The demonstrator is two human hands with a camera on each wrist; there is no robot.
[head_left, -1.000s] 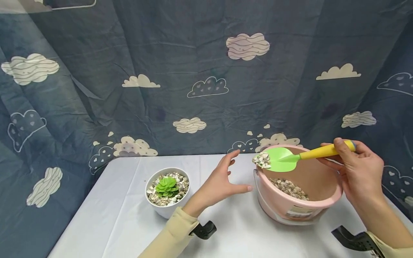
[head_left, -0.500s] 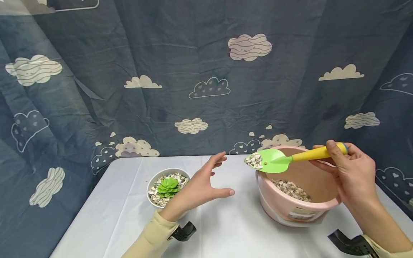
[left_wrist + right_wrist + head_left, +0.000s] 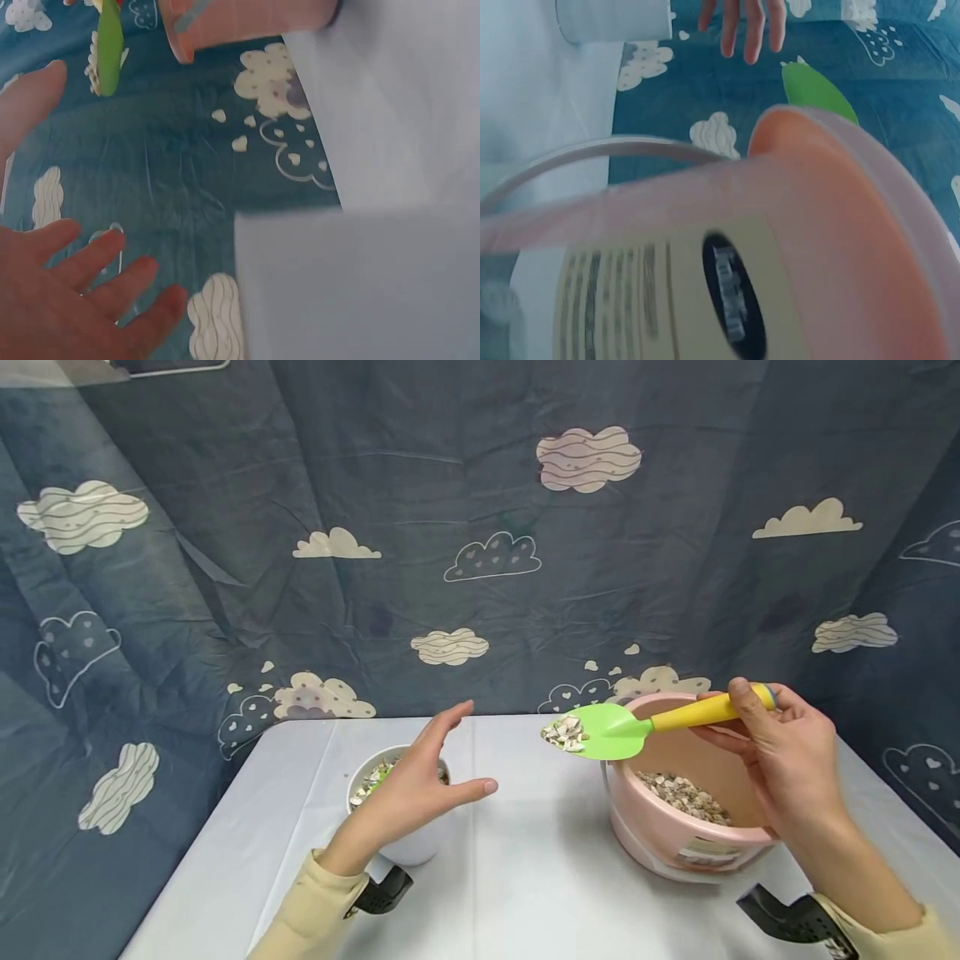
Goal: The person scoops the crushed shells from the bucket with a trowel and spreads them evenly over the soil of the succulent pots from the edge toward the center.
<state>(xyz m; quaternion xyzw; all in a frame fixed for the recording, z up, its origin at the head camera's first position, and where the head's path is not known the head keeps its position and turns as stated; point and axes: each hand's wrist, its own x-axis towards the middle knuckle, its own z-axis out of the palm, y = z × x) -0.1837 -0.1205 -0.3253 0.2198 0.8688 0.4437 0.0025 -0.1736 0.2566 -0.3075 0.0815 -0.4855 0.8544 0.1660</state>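
Note:
My right hand (image 3: 791,760) grips the yellow handle of a small trowel (image 3: 615,733). Its green blade is held level and carries a heap of pale pebbles (image 3: 567,733) at the tip, just left of the pink bucket (image 3: 645,827). More pebbles (image 3: 686,797) cover the bucket's floor. Fingers and thumb spread apart, my left hand (image 3: 405,793) is raised with nothing in it. From the head view it hides part of a white pot (image 3: 412,850) with pebbles and a green succulent, which is mostly covered. The right wrist view has the left hand (image 3: 742,26) beside that pot (image 3: 619,19), apart from it.
A white cloth covers the table (image 3: 517,893). Behind it hangs a dark blue curtain (image 3: 480,627) with cloud prints. The bucket's handle (image 3: 622,146) hangs down along its outside.
My right hand has carried the loaded trowel left, so the blade now extends past the bucket's rim. My left hand has moved left, now in front of the white pot, staying spread.

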